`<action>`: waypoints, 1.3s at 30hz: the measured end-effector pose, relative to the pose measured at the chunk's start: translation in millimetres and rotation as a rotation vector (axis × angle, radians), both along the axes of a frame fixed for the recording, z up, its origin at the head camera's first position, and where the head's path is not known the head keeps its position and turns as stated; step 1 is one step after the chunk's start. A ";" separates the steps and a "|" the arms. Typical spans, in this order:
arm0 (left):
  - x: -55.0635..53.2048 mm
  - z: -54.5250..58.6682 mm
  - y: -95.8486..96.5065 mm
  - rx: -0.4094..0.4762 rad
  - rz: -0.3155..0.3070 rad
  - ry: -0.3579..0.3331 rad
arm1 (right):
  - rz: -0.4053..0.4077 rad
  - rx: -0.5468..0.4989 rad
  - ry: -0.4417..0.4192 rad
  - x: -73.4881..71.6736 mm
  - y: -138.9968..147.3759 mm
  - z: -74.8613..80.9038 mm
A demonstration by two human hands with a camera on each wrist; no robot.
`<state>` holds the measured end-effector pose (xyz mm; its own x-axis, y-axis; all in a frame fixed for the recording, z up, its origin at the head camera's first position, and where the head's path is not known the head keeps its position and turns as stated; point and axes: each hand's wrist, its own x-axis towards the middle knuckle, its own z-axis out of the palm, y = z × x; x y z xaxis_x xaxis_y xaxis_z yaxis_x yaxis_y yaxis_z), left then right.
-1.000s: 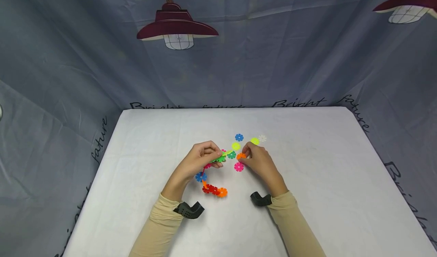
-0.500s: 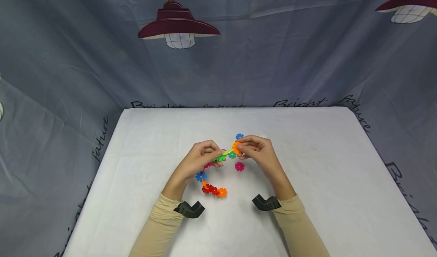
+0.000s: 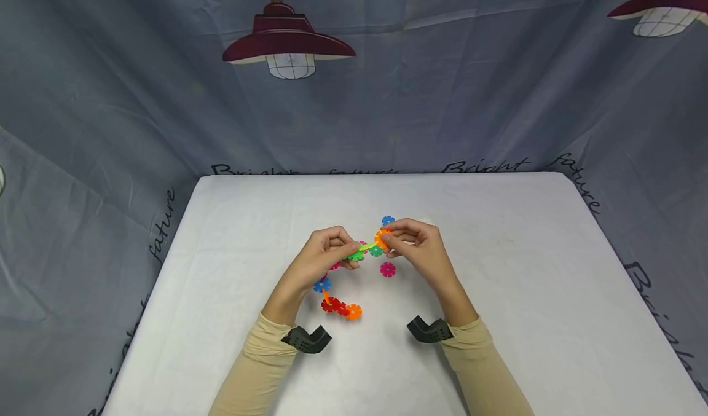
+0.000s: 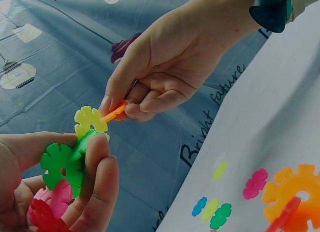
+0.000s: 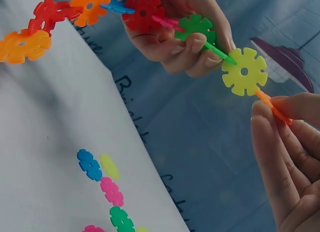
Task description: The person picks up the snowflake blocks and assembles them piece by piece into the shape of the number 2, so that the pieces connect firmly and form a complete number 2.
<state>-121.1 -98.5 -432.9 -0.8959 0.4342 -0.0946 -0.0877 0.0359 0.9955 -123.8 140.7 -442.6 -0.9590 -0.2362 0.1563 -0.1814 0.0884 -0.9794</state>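
Observation:
My left hand (image 3: pixel 334 250) holds a chain of notched plastic snowflake discs, its fingers around two green discs (image 5: pixel 197 29). A yellow disc (image 5: pixel 244 71) sticks out at the chain's upper end. Between thumb and fingers, my right hand (image 3: pixel 417 244) pinches an orange disc (image 5: pixel 274 107), whose edge meets the rim of the yellow one. From the left hand the chain hangs down through pink, red and blue discs (image 3: pixel 322 284) to an orange end disc (image 3: pixel 353 312). Part of the green discs is hidden by the left fingers.
Loose discs lie on the white table (image 3: pixel 498 268) beyond and between the hands: a blue disc (image 3: pixel 388 220), a green disc (image 3: pixel 375 251), a pink disc (image 3: pixel 388 270) and yellow discs (image 4: pixel 218 171). A grey printed curtain (image 3: pixel 365 109) hangs behind the table.
My right hand has lifted the orange disc from among the loose ones and brought it up and left to the yellow disc. The chain's lower end has shifted slightly left.

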 end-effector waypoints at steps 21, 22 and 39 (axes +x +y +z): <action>2.6 2.3 1.2 -0.016 0.010 0.007 | -0.069 -0.127 -0.067 1.9 -1.9 0.6; 2.7 2.2 1.4 -0.018 0.010 0.008 | -0.071 -0.129 -0.067 1.9 -2.1 0.3; 4.0 3.0 1.9 -0.010 0.012 0.010 | -0.037 -0.143 -0.087 2.5 -7.3 -0.6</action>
<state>-117.1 -96.7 -429.9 -0.9021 0.4222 -0.0894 -0.0778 0.0447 0.9960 -121.3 133.4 -443.2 -0.9781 -0.1818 0.1017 -0.0944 -0.0484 -0.9944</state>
